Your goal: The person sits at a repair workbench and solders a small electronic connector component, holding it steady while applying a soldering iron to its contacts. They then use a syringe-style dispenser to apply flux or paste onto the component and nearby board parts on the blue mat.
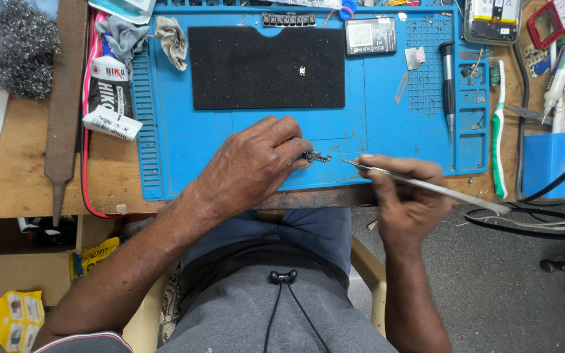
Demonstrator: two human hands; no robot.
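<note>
The left hand [250, 163] pinches a tiny metal part [316, 157] between its fingertips, low on the blue silicone work mat [374, 124], near its front edge. The right hand [403, 196] grips thin steel tweezers [426, 186] with fingers pressed together, tips just beside the part. A slip of the tweezers could flick the part over the near table edge. More open mat lies behind, below the black foam pad [266, 65].

White-black tube package [109, 91] left of blue mat [374, 131]; grey-labelled battery [370, 35] top; yellow packet [11, 323] bottom-left
</note>
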